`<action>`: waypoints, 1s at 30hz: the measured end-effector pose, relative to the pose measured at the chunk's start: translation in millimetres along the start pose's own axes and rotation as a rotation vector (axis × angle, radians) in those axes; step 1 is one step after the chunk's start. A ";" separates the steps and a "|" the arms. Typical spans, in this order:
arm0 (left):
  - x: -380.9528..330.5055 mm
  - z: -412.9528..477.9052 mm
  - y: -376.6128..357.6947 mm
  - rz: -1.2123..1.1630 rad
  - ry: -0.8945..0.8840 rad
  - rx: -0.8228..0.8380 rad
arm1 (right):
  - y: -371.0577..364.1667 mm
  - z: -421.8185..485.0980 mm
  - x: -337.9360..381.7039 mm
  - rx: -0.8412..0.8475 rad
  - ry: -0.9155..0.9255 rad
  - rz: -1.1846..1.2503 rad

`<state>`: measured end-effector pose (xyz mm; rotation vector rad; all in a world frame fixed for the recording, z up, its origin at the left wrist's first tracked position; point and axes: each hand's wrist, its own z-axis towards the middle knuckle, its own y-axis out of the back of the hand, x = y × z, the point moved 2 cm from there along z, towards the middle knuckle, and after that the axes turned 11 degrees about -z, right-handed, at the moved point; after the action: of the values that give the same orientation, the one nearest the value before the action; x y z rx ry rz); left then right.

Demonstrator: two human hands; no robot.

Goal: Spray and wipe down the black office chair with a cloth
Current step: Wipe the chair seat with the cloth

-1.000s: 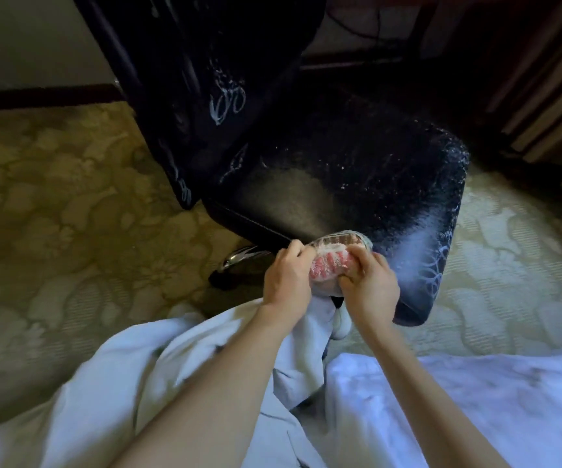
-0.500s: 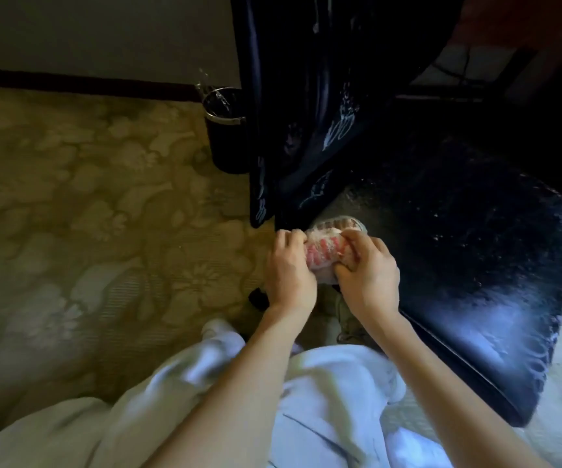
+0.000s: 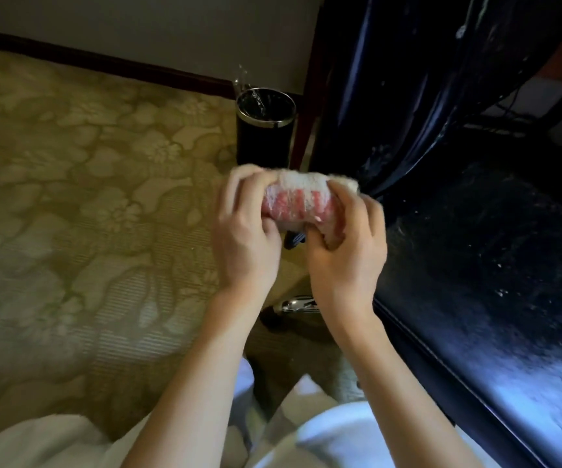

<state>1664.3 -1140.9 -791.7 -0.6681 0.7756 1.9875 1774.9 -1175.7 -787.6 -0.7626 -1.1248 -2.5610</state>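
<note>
- The left hand (image 3: pixel 245 241) and the right hand (image 3: pixel 343 261) are raised side by side in the middle of the view, bare forearms reaching up from the bottom edge.
- Both hands grip a bunched cloth (image 3: pixel 301 201) between them. The left fingers curl over its left end, and the right thumb and fingers pinch its right end.
- The cloth is pink through the middle with a fuzzy white band along its top edge. It is held in the air, just left of the chair and not touching it.
- The black chair (image 3: pixel 475 231) fills the right side. Its seat (image 3: pixel 509 298) is dotted with pale specks, possibly spray droplets, though the blur makes that hard to confirm, and it shows a bluish sheen toward the lower right.
- The backrest (image 3: pixel 401 96) rises at the upper right, marked with light streaks.
- A chrome leg (image 3: pixel 298 304) shows below the hands, near the seat's left edge.
- A black bin (image 3: pixel 265 140) with a shiny metal rim stands on the floor beyond the hands, near the wall (image 3: pixel 137 25) and its dark baseboard (image 3: pixel 104 60).
- A gold floral carpet (image 3: pixel 70 204) covers the floor on the left.
- A white garment (image 3: pixel 347 430) lies along the bottom edge under the forearms.
</note>
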 end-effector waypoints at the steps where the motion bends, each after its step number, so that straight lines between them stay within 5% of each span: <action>1: -6.8 6.4 4.2 0.005 -0.045 -0.032 | 5.7 5.7 7.5 -0.050 0.028 0.006; 7: 9.5 18.0 -11.6 -0.057 -0.009 0.013 | -3.7 21.2 14.4 -0.072 0.103 -0.148; 11: 33.2 -6.6 -31.2 -0.113 0.142 0.164 | -22.9 -3.1 -12.9 0.045 0.078 -0.197; 23: 59.2 -36.6 -49.8 -0.051 0.313 0.246 | -49.8 -22.6 -48.1 0.254 -0.061 -0.180; 30: 23.3 18.5 -32.8 -0.206 0.109 0.089 | -14.9 14.5 2.3 -0.050 0.039 -0.042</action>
<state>1678.8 -1101.1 -804.5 -0.7764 0.8207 1.7325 1772.1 -1155.0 -787.2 -0.7045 -1.0794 -2.6361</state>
